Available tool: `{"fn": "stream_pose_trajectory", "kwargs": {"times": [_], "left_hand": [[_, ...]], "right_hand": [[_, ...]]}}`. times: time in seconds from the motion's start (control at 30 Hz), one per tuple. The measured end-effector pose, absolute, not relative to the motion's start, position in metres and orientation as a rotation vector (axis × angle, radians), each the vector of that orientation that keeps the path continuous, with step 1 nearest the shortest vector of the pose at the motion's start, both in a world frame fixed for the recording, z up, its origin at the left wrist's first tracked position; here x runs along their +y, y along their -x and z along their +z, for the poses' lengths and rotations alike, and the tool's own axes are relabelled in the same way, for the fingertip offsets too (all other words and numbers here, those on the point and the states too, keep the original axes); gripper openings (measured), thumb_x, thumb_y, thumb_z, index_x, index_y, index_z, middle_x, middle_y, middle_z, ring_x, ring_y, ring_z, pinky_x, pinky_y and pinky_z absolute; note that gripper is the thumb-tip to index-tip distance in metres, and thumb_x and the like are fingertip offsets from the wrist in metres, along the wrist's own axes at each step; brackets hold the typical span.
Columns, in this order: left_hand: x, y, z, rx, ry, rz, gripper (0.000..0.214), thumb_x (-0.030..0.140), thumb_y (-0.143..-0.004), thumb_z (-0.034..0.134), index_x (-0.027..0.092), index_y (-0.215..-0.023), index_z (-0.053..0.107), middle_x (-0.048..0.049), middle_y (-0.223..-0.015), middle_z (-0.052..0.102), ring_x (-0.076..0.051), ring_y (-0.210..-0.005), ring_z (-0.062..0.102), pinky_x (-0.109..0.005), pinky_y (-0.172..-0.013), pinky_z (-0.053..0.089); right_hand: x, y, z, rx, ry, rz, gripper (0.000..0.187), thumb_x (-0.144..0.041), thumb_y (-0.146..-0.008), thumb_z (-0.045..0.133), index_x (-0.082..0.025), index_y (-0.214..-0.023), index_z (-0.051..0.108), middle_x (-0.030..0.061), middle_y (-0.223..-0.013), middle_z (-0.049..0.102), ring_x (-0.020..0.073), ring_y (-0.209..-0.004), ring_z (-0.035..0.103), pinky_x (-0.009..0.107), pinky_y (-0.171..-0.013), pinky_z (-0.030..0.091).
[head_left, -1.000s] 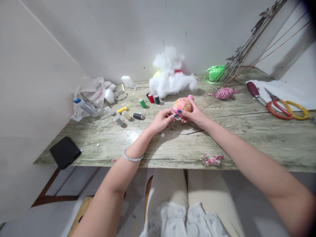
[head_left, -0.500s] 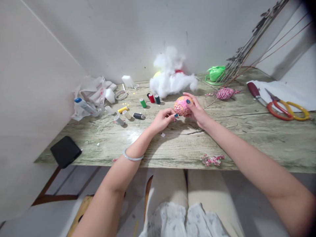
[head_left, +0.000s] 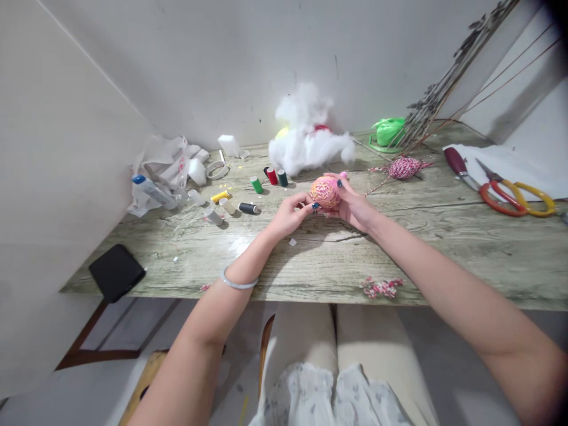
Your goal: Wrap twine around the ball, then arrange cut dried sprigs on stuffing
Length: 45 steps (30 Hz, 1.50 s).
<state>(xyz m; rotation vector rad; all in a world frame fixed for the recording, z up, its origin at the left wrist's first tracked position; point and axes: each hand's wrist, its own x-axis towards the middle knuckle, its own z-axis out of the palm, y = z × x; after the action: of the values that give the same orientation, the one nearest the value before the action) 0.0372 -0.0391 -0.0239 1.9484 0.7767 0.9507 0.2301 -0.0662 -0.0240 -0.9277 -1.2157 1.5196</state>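
Your right hand is curled around the right side of the pink-and-yellow ball. Your left hand, fingers bent, meets its lower-left edge; its grip cannot be told. The ball sits over the tabletop, likely light, slightly yielding: cup its sides gently.

On the desk, a case lies at the front left corner, spools left of centre, stuffing along the back edge behind the handheld ball, scissors toward the right edge, yarn scraps at the front.
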Motion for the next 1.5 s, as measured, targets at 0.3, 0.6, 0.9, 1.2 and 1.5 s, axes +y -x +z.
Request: {"fn": "stream_pose_trajectory", "kwargs": {"times": [0.3,0.6,0.9,1.2,1.5], "left_hand": [[-0.044,-0.037,-0.018,0.782,-1.978,0.939,0.031,0.045,-0.087,0.060,0.016,-0.077,0.059,-0.0020,-0.079,0.064,-0.013,-0.074,0.054,-0.026,-0.073,0.040],[-0.040,-0.036,-0.022,0.759,-1.950,0.950,0.029,0.044,-0.087,0.061,0.016,-0.078,0.058,-0.0014,-0.078,0.061,-0.014,-0.076,0.055,-0.025,-0.074,0.042],[-0.041,-0.036,-0.022,0.768,-1.979,0.972,0.026,0.039,-0.088,0.060,0.016,-0.076,0.058,-0.0006,-0.077,0.061,-0.013,-0.075,0.054,-0.025,-0.075,0.042],[-0.043,-0.038,-0.022,0.728,-1.994,0.939,0.028,0.041,-0.088,0.059,0.016,-0.076,0.059,-0.0020,-0.078,0.062,-0.014,-0.077,0.055,-0.027,-0.077,0.043],[-0.041,-0.038,-0.024,0.728,-1.995,0.940,0.031,0.045,-0.087,0.061,0.016,-0.077,0.061,-0.0037,-0.082,0.065,-0.016,-0.081,0.058,-0.028,-0.079,0.044]], "right_hand": [[-0.059,-0.232,-0.032,-1.513,1.059,0.992,0.068,-0.060,-0.065,0.078,-0.028,-0.120,0.052,0.0078,-0.130,0.058,0.0294,-0.121,0.055,0.050,-0.109,0.040],[-0.062,-0.228,-0.024,-1.390,1.003,1.069,0.057,-0.071,-0.076,0.061,-0.031,-0.117,0.057,0.0055,-0.131,0.059,0.0286,-0.119,0.056,0.046,-0.096,0.052],[-0.063,-0.231,-0.028,-1.444,1.041,1.130,0.077,-0.072,-0.071,0.066,-0.031,-0.133,0.044,0.0103,-0.134,0.055,0.0308,-0.109,0.063,0.048,-0.083,0.058],[-0.058,-0.232,-0.029,-1.366,1.050,1.086,0.073,-0.070,-0.065,0.072,-0.024,-0.120,0.057,0.0110,-0.126,0.063,0.0313,-0.123,0.056,0.050,-0.111,0.041],[-0.061,-0.230,-0.024,-1.236,0.985,1.212,0.069,-0.077,-0.069,0.063,-0.028,-0.118,0.056,0.0066,-0.126,0.064,0.0274,-0.113,0.062,0.043,-0.090,0.056]]}}
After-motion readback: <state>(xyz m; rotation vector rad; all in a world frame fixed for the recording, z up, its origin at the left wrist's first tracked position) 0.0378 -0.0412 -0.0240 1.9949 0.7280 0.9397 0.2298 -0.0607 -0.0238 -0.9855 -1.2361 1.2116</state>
